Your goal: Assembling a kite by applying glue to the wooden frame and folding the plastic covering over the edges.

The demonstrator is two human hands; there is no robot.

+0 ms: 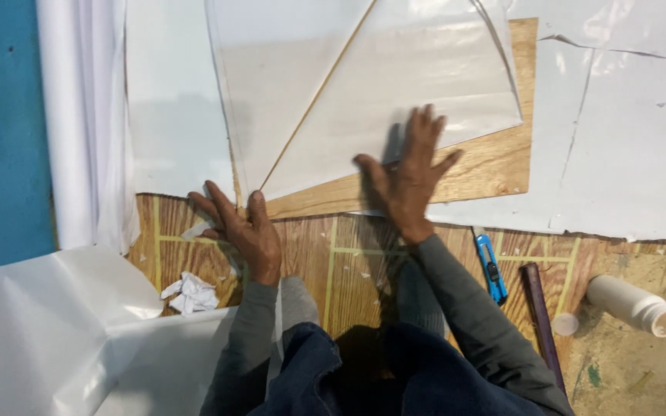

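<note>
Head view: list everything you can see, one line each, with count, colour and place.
Translucent sheet: one, milky clear, spread over the plywood at top centre.
Thin stick: one, tan, running diagonally under the sheet.
Plywood board: one, light brown, under the sheet.
White sheets: several, on the right and upper left.
White roll: one, along the left by the blue wall.
Crumpled paper: one, white, lower left on the floor.
Utility knife: one, blue, right of the sleeve.
Dark bar: one, purplish, beside the knife.
Bottle: one, white, lying at lower right.
Cap: one, white, by the bottle.
Left hand: at the sheet's lower corner.
Right hand: flat on the sheet.
</note>
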